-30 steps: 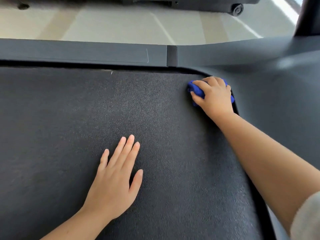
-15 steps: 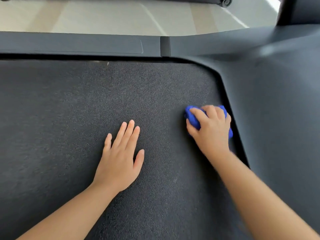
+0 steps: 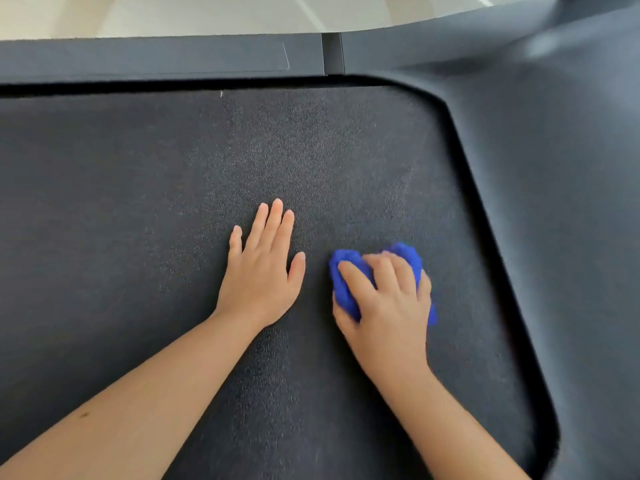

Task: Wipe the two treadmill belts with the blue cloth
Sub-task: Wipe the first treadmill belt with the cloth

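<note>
Your right grip (image 3: 388, 306) is clenched round the bunched blue cloth (image 3: 346, 285) on the belt (image 3: 138, 202) just beside the flat, released left grip (image 3: 259, 278), so I'd press down evenly and run long overlapping strokes right out to the side rail (image 3: 554, 202).

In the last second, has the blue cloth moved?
Yes. The blue cloth slid toward the person, away from the frame's rounded corner, under the right hand.
</note>
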